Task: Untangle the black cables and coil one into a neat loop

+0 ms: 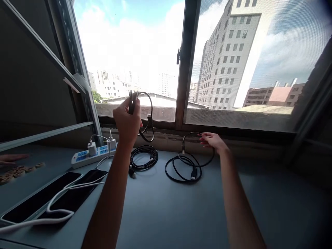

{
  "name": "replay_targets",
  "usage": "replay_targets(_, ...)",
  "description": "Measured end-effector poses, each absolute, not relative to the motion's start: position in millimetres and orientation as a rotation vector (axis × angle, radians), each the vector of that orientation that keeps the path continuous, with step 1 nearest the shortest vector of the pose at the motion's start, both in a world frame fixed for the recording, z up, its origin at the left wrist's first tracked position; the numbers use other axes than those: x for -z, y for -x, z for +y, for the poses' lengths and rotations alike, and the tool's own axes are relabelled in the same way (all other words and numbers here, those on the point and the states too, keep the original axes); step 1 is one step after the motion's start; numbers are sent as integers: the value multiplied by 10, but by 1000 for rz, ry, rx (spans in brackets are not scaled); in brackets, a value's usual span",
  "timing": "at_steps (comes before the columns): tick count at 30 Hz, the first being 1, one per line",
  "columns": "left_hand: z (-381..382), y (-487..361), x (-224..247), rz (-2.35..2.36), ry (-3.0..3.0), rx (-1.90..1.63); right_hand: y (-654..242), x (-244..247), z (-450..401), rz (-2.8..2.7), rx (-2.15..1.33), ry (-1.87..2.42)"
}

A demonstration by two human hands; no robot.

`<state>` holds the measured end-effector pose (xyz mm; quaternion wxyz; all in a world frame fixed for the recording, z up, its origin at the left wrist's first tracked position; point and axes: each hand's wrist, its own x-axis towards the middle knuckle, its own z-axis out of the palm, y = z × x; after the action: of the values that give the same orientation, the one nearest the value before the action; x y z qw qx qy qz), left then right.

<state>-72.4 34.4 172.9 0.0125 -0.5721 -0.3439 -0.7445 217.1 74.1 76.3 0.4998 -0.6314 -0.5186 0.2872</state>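
My left hand (128, 119) is raised in front of the window, its fingers closed around a bundled black cable (151, 103). A loop and a plug of that cable hang at the hand's right side. Over the right part of the table, my right hand (214, 141) pinches a second black cable (183, 180) near its upper loop. Most of this one lies in loose rings on the tabletop, with one plug resting at the front. A third black cable (144, 168) lies coiled on the table below my left hand, touched by neither hand.
A white power strip (77, 161) with two chargers stands at the left. Two dark phones (44, 193) lie before it, with a white charging cord (58, 199) across them. Another person's hand (12, 158) is at the far left, by small brown pieces (18, 171). A window frame (181, 103) rises behind.
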Motion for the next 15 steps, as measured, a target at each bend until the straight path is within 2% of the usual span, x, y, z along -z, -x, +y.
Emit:
replay_targets(6,276,707,-1780,-883,1698,2468,-1688,-234,1120,-1515,-828,1973)
replay_targets(15,201,637,-1786,-745,1639,2550,-1624,-184,1136,-1621,-824,2388)
